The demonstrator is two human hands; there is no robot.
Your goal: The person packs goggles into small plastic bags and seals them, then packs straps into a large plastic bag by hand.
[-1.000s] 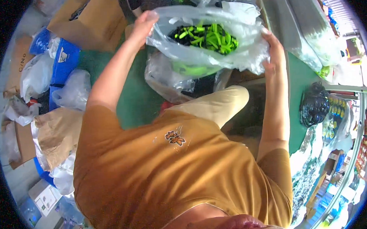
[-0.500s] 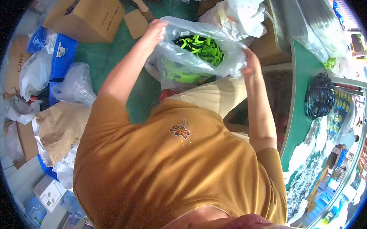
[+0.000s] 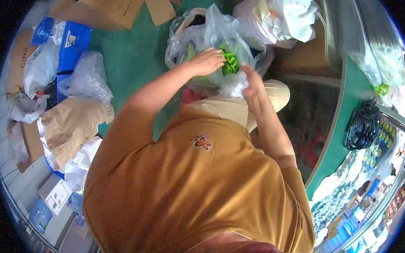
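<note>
A clear plastic bag (image 3: 214,26) stands on the floor in front of my knees, its film gathered and crumpled. Bright green strips (image 3: 230,63) show through the narrowed mouth; dark pieces among them are hard to make out. My left hand (image 3: 207,61) lies across the near left side of the bag, fingers stretched out toward the green strips. On the other side, my right hand (image 3: 253,81) is closed on a bunched part of the bag's rim, thumb uppermost. Its other fingers are partly hidden.
White plastic sacks (image 3: 292,14) stand beyond my right hand. A green tabletop (image 3: 331,134) runs along my right, with a coil of black cord (image 3: 363,126) on it. Cardboard boxes (image 3: 109,10), blue bins (image 3: 74,48) and brown paper (image 3: 73,127) lie to the left.
Both hands have come closer together and nearer to me. The bag's mouth, held wide before, is now narrowed and crumpled. My left hand has let go of the rim and lies on the film.
</note>
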